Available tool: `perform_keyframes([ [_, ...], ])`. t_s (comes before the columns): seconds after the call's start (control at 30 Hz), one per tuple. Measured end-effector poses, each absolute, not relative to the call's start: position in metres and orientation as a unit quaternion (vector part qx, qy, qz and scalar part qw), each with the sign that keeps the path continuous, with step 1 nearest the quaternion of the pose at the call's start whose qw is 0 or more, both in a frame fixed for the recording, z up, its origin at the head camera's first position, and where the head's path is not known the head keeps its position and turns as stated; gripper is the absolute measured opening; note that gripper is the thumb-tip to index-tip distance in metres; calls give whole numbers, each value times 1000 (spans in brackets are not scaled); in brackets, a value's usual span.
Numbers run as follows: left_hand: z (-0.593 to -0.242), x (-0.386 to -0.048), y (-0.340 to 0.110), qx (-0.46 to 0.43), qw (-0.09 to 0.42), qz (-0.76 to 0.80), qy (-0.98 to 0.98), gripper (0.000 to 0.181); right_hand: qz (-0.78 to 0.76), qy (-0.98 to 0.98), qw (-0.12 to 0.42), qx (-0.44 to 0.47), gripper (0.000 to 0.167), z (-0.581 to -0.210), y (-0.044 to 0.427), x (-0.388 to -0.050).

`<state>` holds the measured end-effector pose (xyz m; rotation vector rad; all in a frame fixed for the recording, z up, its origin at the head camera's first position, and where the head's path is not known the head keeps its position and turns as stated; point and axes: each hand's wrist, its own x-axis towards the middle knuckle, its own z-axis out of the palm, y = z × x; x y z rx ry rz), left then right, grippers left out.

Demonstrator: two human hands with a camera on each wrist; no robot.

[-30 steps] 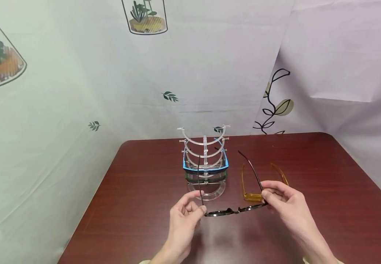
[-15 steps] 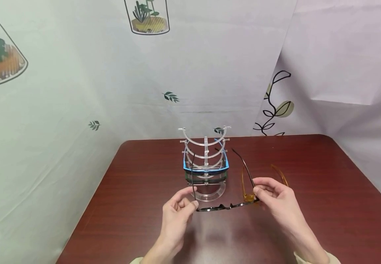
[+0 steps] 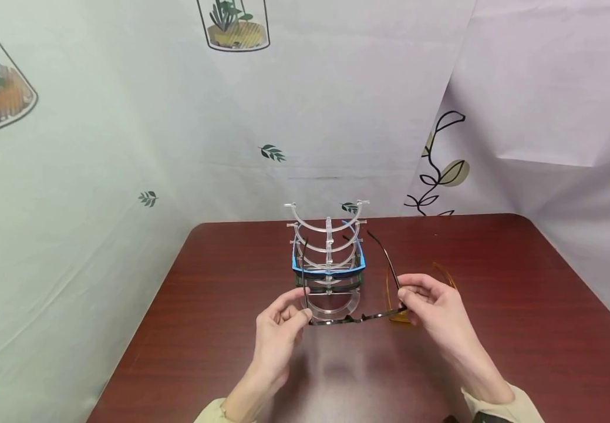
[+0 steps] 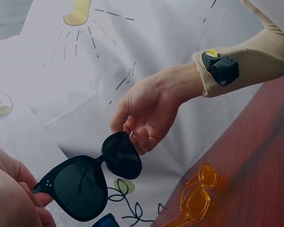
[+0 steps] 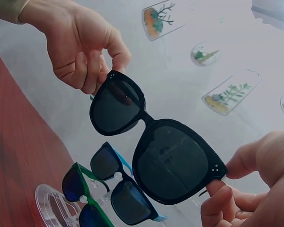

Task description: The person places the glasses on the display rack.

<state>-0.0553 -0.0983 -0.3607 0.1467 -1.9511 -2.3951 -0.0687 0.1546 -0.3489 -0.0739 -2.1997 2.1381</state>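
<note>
Black sunglasses (image 5: 173,161) with dark lenses are held up between both hands, temples unfolded and pointing away. My left hand (image 3: 278,335) pinches the left hinge end of the frame; my right hand (image 3: 437,314) grips the right hinge end. Just beyond them stands a clear plastic glasses rack (image 3: 329,244) with several curved tiers. Blue-framed sunglasses (image 3: 299,271) sit on a middle tier, and green-framed sunglasses (image 5: 87,189) rest on the tier below. The rack's upper tiers carry no glasses.
Amber glasses (image 4: 196,203) lie on the dark red table (image 3: 220,305) to the right of the rack, partly behind my right hand in the head view. A pale printed curtain (image 3: 336,117) hangs behind and along the sides of the table.
Both hands have carried the black sunglasses forward and somewhat left, toward the rack. Their grip looks the same. The rack and amber glasses have stayed in place.
</note>
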Motion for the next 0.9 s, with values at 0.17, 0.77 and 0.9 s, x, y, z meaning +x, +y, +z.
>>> perform_keyframes([
  [0.17, -360, -61, -100, 59, 32, -771, -634, 42, 689, -724, 26, -21, 20, -347, 152, -74],
  [0.77, -357, -74, -107, 69, 45, -760, -645, 42, 676, -737, 14, -4, 25, -343, 146, -88],
  [0.9, -356, -75, -107, 74, 46, -763, -640, 43, 682, -731, 8, 2, 25, -343, 145, -88],
])
